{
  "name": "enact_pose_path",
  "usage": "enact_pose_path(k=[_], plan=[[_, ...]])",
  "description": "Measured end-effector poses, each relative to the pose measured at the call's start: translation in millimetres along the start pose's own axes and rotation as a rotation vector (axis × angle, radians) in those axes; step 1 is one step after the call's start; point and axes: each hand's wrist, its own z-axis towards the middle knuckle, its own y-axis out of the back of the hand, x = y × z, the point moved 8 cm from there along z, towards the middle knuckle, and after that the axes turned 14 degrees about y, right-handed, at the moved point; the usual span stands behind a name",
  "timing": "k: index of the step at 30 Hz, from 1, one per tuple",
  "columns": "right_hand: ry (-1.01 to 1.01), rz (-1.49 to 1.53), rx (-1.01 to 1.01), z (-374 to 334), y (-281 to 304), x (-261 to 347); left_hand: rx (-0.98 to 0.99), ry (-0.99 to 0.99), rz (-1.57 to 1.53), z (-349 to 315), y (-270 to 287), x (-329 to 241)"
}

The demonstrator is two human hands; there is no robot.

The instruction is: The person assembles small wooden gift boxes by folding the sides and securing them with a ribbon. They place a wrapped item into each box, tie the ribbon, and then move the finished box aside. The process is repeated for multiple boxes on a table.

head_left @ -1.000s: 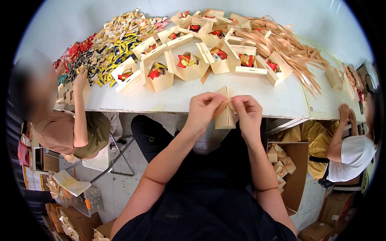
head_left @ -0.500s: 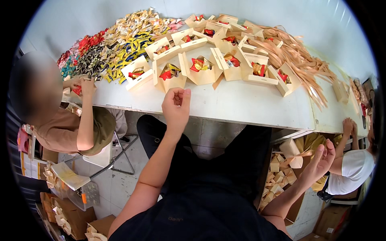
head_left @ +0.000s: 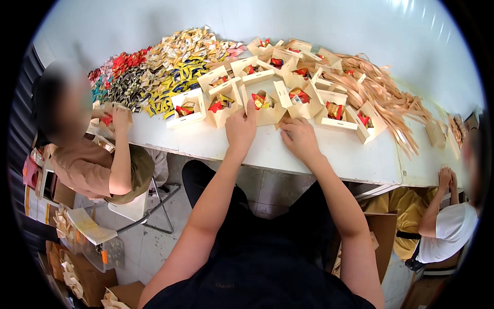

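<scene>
My left hand (head_left: 241, 131) is at the front of the table, its fingers curled and its thumb up against the left side of an open pale box (head_left: 270, 117). Red and gold wrapped pieces (head_left: 263, 101) lie inside that box. Just to the right, my right hand (head_left: 301, 138) has its fingers bent and pinched at the end of a tan ribbon (head_left: 278, 125) that sticks out by the box's lower right corner. The fingertips partly hide the ribbon. Another open box (head_left: 303, 109) with red packets stands just beyond my right hand.
Several more filled boxes (head_left: 186, 118) stand around these. Heaped wrapped pieces (head_left: 170, 62) lie at the back left, loose tan ribbons (head_left: 386, 103) at the right. One person (head_left: 87, 165) handles a box at the left; another (head_left: 447, 226) sits at the right. A carton (head_left: 381, 242) stands below the table.
My right hand has come from beside the carton at the right to the table front; the ribbon-tied box near it is gone from view. My left hand has moved up against the open box.
</scene>
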Motion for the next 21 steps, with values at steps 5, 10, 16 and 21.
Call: enact_pose_path(k=[5, 10, 16, 21], plan=[[0.022, 0.029, -0.041, -1, 3, 10, -0.111, -0.113, -0.024, -2, 4, 15], [0.046, 0.026, -0.040, -1, 8, 18, -0.132, -0.145, -0.234, -26, 44, 23], [0.127, 0.000, -0.091, 7, 15, 27, -0.095, -0.122, -0.322, -44, 89, 56], [0.164, 0.105, -0.022, 5, 8, 24, 0.005, -0.098, -0.333, -53, 79, 71]])
